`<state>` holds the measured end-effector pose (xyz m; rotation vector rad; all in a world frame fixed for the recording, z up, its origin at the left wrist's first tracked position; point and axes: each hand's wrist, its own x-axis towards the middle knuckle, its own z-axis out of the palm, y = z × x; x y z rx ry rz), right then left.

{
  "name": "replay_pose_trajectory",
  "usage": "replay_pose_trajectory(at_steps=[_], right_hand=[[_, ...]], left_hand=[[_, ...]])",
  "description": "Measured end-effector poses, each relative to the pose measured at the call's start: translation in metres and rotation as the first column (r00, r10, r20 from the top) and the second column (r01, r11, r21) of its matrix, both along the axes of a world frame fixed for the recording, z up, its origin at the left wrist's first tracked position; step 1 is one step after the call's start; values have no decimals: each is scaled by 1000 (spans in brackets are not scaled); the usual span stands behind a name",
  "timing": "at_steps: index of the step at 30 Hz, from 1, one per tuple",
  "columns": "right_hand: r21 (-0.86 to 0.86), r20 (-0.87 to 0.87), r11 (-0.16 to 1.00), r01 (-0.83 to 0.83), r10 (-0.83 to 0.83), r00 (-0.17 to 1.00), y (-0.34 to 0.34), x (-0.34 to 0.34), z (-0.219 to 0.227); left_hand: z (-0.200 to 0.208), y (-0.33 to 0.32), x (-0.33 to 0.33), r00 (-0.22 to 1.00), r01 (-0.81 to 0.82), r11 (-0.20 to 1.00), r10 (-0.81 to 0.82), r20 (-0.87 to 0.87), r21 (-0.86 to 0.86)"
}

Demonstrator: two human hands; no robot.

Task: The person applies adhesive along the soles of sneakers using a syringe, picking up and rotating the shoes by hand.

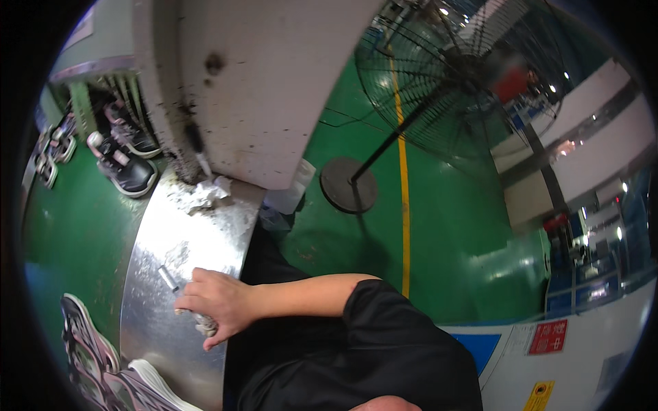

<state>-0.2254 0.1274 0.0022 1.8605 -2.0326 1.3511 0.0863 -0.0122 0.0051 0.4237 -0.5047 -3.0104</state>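
Observation:
My right hand (218,303) reaches in from the right over a shiny metal bench top (178,240). Its fingers are closed round a slim tool (167,278) whose silver cylindrical end sticks out beyond the knuckles. A mottled grey-white part (204,323) shows between thumb and fingers, and its kind is hard to make out. Further along the bench, a crumpled white wad (203,195) lies at the foot of a stained pale panel. A thin stick with a dark upper part (199,147) leans above that wad. My left hand does not show.
Dark sneakers (123,168) sit at the upper left, and more sneakers (89,342) at the lower left beside the bench. The pale panel (267,82) rises at the bench's far end. A large pedestal fan (348,185) stands on the green floor (452,274) by a yellow line.

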Motion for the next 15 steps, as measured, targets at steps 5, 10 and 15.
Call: replay_pose_trajectory(at_steps=[5,10,15], right_hand=[[-5,99,999,34,-33,995,-8,2,-7],[0,105,1000,16,-16,994,-5,0,1],[-20,82,999,29,-28,996,-6,-5,-5]], left_hand=[[10,-42,-8,998,6,983,6,65,-181],[-3,-133,-119,979,-84,892,158,132,-443],[2,-136,-232,930,-102,825,277,241,-555]])
